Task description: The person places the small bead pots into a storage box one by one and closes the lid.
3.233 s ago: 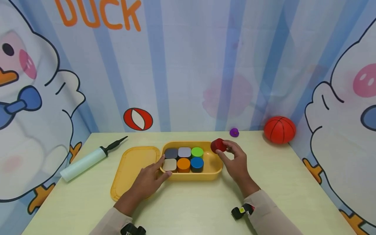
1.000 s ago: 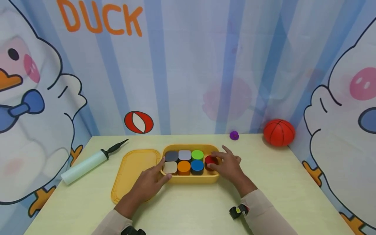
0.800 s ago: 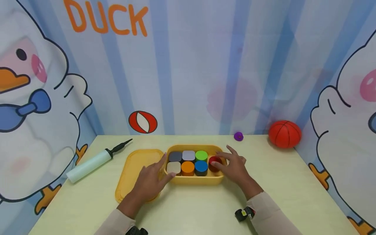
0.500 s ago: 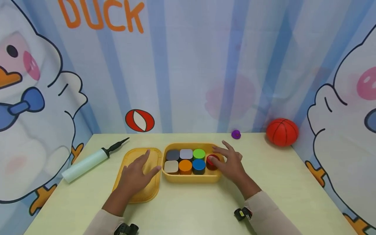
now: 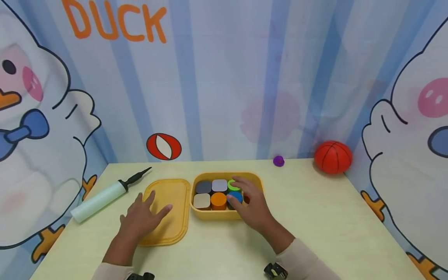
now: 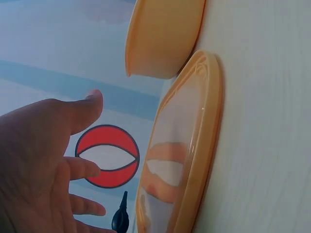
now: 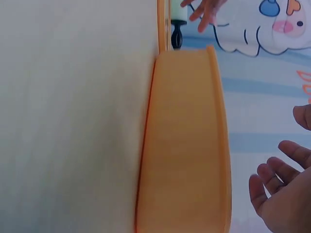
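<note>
A yellow box stands mid-table, holding several round and squarish blocks: dark grey, lilac, green, cream, orange and blue. Most of the dark red block is hidden behind my right hand. That hand hovers over the box's right part, fingers spread and holding nothing. Flat on the table, left of the box, lies its yellow lid. My left hand is above the lid's left edge with fingers apart, and the left wrist view shows it off the lid.
At the left lies a pale green hand pump with a black nozzle. A red ball sits at the back right corner, and a small purple object near the back edge. A printed curtain hangs behind the table.
The right hand lowered the dark red block into the box's right end, let go and shifted left over the blocks. The left hand left the box's left end and moved left over the lid.
</note>
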`<state>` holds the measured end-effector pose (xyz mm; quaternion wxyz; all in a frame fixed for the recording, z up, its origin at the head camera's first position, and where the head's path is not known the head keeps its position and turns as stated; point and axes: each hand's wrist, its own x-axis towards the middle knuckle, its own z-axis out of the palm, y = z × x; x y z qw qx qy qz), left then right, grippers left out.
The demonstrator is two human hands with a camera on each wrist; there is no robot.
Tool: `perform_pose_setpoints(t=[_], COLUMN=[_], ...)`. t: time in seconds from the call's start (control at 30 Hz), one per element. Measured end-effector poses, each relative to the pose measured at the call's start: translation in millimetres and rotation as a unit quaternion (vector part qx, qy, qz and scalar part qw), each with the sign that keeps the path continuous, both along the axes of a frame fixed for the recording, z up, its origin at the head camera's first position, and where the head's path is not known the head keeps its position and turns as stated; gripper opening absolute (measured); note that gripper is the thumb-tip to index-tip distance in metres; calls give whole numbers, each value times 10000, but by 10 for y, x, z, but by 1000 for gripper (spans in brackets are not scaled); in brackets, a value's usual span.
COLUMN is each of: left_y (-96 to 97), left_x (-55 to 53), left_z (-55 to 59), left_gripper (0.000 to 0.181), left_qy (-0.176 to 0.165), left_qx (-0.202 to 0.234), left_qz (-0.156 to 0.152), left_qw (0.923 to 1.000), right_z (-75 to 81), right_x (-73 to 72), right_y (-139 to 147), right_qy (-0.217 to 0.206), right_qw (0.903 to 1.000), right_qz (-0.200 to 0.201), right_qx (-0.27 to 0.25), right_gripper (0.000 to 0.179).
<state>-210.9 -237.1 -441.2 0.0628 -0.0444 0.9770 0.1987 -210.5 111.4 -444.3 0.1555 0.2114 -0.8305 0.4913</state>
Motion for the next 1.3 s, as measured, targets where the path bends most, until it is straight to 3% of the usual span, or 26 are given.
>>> perform_pose_setpoints(t=[0.4, 0.67, 0.93, 1.3], left_y=[-125, -192, -184, -171], left_x=[-17, 21, 63, 32], left_z=[-165, -343, -536, -586], left_gripper=[114, 108, 101, 102], left_qy=[-333, 58, 461, 490], left_qx=[-9, 246, 350, 114], left_qz=[176, -14, 39, 81], left_qw=[9993, 9997, 9983, 9987], right_z=[-44, -86, -244, -482], right_x=[270, 421, 423, 345], right_y=[-392, -591, -655, -737], right_qy=[-660, -1459, -1698, -2292], right_qw=[9931, 9758, 9599, 9413], right_qz=[951, 1619, 2179, 2221], right_qx=[-179, 203, 472, 1101], right_gripper=[46, 52, 48, 65])
